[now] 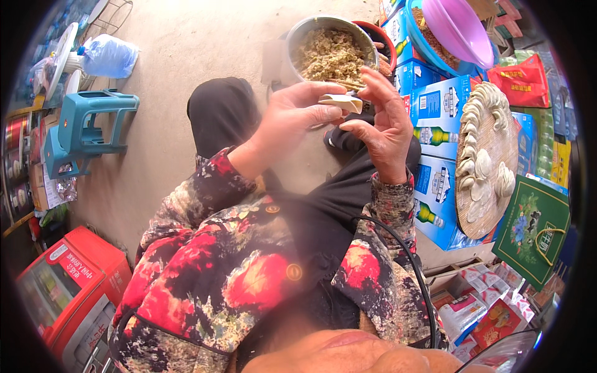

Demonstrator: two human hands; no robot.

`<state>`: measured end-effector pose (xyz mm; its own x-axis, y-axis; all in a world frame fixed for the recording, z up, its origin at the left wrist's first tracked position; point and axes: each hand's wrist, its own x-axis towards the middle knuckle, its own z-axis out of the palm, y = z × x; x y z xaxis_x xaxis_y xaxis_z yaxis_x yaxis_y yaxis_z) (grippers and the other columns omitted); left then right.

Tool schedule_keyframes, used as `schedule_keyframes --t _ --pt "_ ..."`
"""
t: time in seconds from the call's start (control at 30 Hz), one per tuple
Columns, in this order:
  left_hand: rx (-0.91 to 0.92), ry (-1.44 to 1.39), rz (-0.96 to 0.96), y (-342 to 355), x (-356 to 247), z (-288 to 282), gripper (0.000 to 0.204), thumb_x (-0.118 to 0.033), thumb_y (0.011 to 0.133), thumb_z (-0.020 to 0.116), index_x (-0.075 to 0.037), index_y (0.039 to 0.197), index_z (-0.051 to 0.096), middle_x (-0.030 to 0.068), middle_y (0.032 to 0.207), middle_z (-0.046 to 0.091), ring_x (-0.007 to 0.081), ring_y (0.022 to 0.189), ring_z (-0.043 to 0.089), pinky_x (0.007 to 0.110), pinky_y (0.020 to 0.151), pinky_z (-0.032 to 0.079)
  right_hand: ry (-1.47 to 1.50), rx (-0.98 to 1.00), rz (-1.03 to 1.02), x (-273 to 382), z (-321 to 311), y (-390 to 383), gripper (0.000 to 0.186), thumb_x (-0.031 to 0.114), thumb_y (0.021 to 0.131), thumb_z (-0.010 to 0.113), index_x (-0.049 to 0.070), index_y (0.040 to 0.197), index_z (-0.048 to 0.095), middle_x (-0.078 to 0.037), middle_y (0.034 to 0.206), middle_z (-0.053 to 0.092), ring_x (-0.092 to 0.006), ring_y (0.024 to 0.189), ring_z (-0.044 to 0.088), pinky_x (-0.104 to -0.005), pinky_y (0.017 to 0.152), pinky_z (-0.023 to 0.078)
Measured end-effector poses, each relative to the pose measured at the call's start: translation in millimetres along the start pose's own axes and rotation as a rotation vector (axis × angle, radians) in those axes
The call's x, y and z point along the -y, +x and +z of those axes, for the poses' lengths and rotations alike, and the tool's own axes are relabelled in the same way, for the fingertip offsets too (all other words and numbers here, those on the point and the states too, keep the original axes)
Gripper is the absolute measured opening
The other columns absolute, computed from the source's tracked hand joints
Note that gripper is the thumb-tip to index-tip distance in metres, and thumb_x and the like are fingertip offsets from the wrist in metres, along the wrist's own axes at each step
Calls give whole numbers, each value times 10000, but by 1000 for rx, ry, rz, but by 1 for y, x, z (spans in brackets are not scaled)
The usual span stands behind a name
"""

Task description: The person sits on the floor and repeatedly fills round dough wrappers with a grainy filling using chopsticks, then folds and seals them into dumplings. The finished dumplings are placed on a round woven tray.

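A folded pale dough wrapper [341, 102] is pinched between the thumb and fingers of my left hand [289, 118]. My right hand [388, 127] is just beside it, fingers curved and apart, thumb below the wrapper; whether a fingertip touches it I cannot tell. Beyond both hands stands a metal bowl [300, 34] of chopped filling [333, 53], with light sticks at its near edge, partly hidden. At my right, a round board [472, 214] holds several finished dumplings [469, 143] and flat dough pieces, resting on blue cartons [433, 186].
Blue stools [99, 102] and a water jug [109, 56] are at left, a red cooler [99, 267] at lower left. Behind the metal bowl is a red basin [385, 46]; pink and blue basins [460, 31] sit at upper right. A green box [528, 233] and packages crowd the right.
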<state>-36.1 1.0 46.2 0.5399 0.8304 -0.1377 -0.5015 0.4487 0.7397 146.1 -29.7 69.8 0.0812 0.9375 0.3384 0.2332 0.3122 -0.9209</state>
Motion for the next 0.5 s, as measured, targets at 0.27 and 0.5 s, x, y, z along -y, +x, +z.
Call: schedule_keyframes --t 0.27,0.5 --pt "113 -230 -22 0 8 -7 380 -30 936 662 3 1310 606 130 1229 677 203 1129 646 340 972 518 233 -11 91 -14 -6 -9 212 -75 843 693 -36 1050 723 -150 1192 690 -220 1114 638 -321 940 517" --pt "139 -250 -34 0 9 -8 375 -21 933 664 -2 1304 614 134 1229 679 210 1120 655 351 975 522 343 -57 15 -18 2 -12 85 -66 885 662 -22 950 696 -118 1077 692 -187 1009 637 -301 898 500"
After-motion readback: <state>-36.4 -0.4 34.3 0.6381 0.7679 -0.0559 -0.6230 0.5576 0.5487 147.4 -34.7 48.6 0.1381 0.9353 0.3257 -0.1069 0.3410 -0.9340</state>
